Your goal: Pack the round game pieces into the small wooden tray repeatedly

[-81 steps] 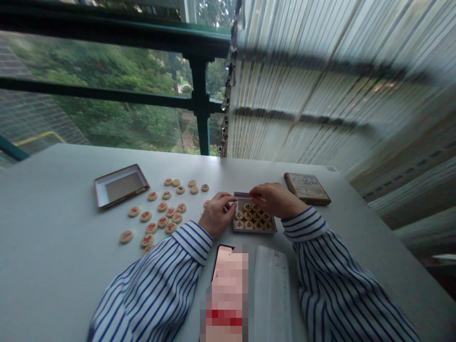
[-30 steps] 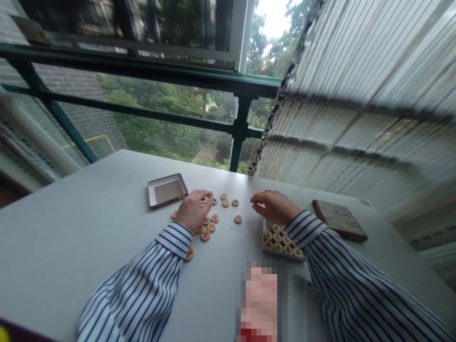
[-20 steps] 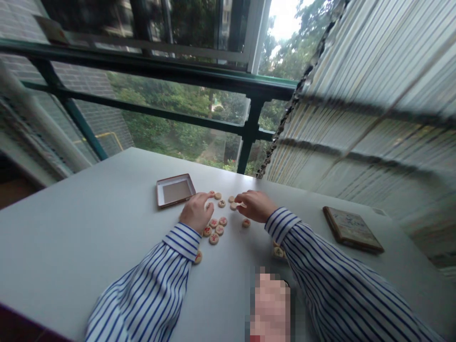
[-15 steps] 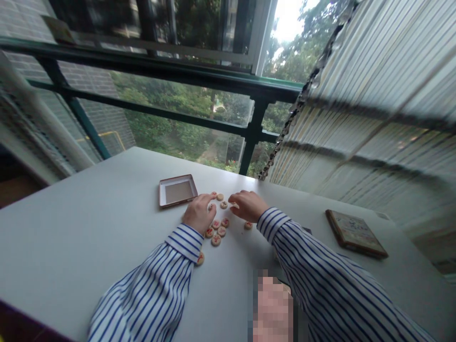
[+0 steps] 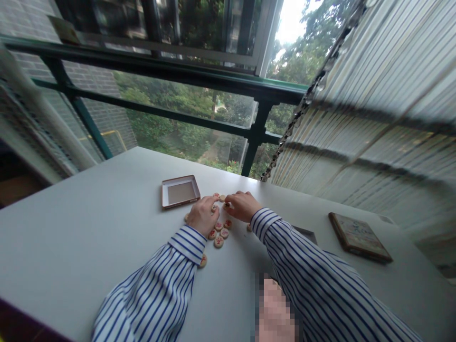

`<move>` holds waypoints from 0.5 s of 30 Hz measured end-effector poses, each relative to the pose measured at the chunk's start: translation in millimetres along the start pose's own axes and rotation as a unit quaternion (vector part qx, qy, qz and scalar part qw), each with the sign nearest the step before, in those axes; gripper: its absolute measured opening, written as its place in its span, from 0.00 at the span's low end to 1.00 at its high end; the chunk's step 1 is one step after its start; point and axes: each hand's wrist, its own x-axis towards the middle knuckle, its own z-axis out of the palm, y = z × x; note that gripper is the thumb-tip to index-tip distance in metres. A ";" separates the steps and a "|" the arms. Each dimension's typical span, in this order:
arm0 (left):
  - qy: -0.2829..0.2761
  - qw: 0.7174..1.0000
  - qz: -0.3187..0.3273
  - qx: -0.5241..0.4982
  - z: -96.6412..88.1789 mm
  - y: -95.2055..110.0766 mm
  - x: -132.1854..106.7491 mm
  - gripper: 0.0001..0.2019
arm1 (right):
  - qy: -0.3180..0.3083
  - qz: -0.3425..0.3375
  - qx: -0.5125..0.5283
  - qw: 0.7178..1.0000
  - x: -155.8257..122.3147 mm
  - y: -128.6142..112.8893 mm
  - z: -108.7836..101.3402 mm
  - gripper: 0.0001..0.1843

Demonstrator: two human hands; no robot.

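Several round wooden chess pieces (image 5: 220, 234) with red marks lie loose on the white table (image 5: 89, 228). My left hand (image 5: 204, 214) rests over the pieces with its fingers curled, its fingertips at the far ones. My right hand (image 5: 242, 206) has its fingers pinched together at a piece just right of the left fingertips. What each hand grips is hidden by the fingers. Both arms wear blue-striped sleeves. My right sleeve covers most of the small box (image 5: 305, 233) of sorted pieces.
An empty brown-rimmed box lid (image 5: 180, 192) lies just left of the hands. A flat brown printed box (image 5: 359, 237) lies at the right. Beyond the table's far edge are a green window frame and vertical blinds (image 5: 374, 104). A blurred patch sits at the near edge.
Both hands left the small box of sorted pieces and moved left to the loose pieces. The right hand has closed in beside the left hand's fingertips. The view has swung left.
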 end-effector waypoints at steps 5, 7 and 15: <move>-0.001 1.000 -0.004 0.001 -1.1 0.6 0.2 0.14 | 0.004 0.002 0.002 1.000 2.3 -0.2 3.6 0.13; 0.000 1.000 -0.009 0.004 -1.4 0.8 0.1 0.14 | 0.006 0.005 0.003 1.000 3.1 -0.1 5.2 0.13; 0.009 1.000 -0.013 -0.008 -3.3 3.3 0.8 0.14 | 0.029 0.001 0.009 1.000 2.2 1.4 5.9 0.12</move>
